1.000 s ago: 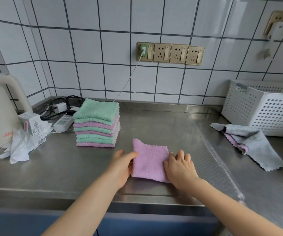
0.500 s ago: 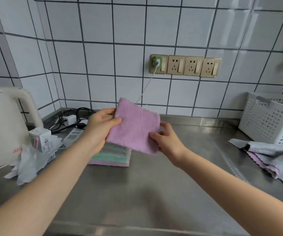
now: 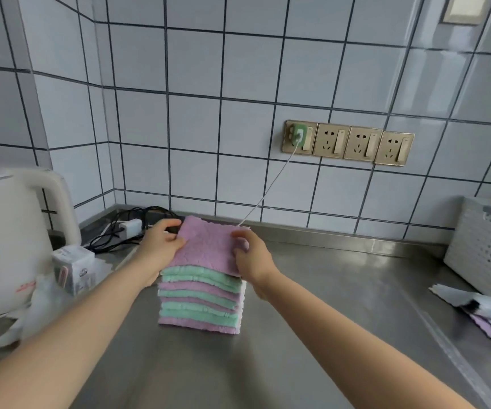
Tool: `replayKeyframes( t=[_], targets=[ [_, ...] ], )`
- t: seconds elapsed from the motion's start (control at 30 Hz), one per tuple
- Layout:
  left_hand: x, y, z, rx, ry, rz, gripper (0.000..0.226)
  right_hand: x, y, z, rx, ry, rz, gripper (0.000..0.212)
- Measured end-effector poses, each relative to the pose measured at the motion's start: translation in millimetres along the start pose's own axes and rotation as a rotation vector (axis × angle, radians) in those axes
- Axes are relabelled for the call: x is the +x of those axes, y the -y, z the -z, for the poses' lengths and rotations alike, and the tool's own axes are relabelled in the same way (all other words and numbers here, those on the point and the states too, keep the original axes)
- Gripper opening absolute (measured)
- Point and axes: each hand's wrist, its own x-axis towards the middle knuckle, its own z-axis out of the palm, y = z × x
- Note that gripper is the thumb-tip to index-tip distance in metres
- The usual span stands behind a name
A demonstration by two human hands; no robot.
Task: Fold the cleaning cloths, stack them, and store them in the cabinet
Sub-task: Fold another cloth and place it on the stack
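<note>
Steel counter [image 3: 312, 290] carried everything. White kettle [image 3: 5, 237] far left had red print, too blurred to read; small box [image 3: 73, 268] beside it, label unreadable. Stack [image 3: 200, 302] of folded green and pink cloths sat centre. Pink cloth [image 3: 205, 246], fuzzy, scalloped edges, lay on top. Left hand [image 3: 158, 246] and right hand [image 3: 253, 258] pinched its side edges.

Pink cloth [image 3: 205, 249] on top: fluffy matt microfibre, nubbly pile. Stack [image 3: 200, 302] below same fabric, pink and green, scalloped edges. Tabletop [image 3: 341, 290] brushed stainless steel, dull sheen. Wall tiles [image 3: 194, 119] glossy white ceramic, dark grout. Kettle [image 3: 5, 240] smooth cream plastic. Basket [image 3: 483, 246] matt white perforated plastic. Sockets [image 3: 347, 143] brassy metallic faceplates.
</note>
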Motion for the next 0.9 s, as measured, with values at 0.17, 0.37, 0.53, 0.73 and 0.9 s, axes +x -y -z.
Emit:
replayKeyframes(
  t=[0.17, 0.37, 0.53, 0.73, 0.9],
  targets=[
    [5, -9, 5, 0.089, 0.039, -0.184, 0.040, -1, 2, 2, -0.021, -0.042, 0.087, 0.052],
    [8, 0, 9, 0.345, 0.167, -0.122, 0.030, 0, 1, 3, -0.189, -0.011, 0.057, 0.039],
    [-1, -6, 23, 0.453, 0.265, -0.033, 0.043, -14, -2, 17, -0.209, 0.083, 0.025, 0.046],
    [-31, -37, 18, 0.580, -0.052, -0.363, 0.040, -62, -16, 55, -0.281, 0.110, 0.105, 0.044],
    [-84, -58, -36, 0.424, -0.075, -0.499, 0.035, -108, -46, 115, -0.322, 0.093, 0.082, 0.037]
  ],
)
